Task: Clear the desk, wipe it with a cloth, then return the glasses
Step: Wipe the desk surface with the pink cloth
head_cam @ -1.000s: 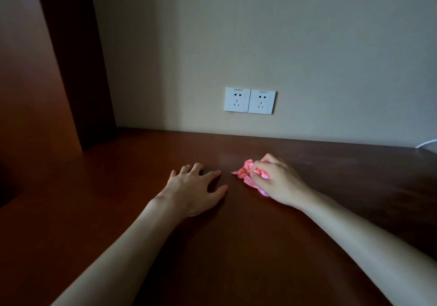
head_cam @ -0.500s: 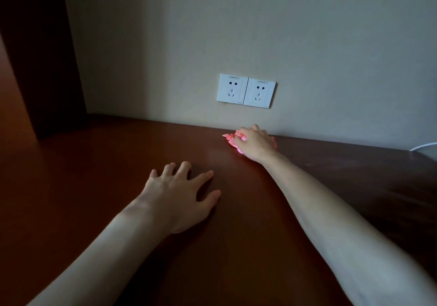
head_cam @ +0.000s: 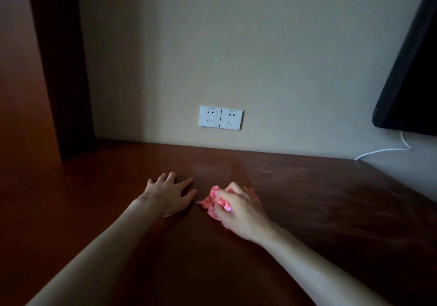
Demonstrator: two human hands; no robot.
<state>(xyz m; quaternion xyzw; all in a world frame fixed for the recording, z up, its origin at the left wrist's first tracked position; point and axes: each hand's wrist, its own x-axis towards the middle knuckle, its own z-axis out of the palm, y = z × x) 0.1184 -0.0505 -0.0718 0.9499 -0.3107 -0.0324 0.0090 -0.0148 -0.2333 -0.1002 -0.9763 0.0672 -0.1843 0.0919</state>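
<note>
1. I'm on the wiping step: my right hand [head_cam: 238, 207] is closed around a bunched pink cloth [head_cam: 211, 202], pressing it onto the bench [head_cam: 319, 206] just right of my left hand [head_cam: 170, 193].
2. My left hand lies flat and open, fingers spread, palm down on the wood, holding nothing; it looks like a brace.
3. To wipe well I'd keep the wad flattened under the palm, not balled in the fingers, and run overlapping passes from the back wall toward me.
4. I'd lift the left hand and cover the patch under it too.
5. The bench is dark reddish wood, smooth and slightly glossy, with faint pale streaks right of the cloth.
6. The cloth looks soft and crumpled, likely to grip dust easily.
7. A white cable [head_cam: 383, 150] trails at the far right; I'd steer clear of it.
8. The glasses are not in view.
</note>
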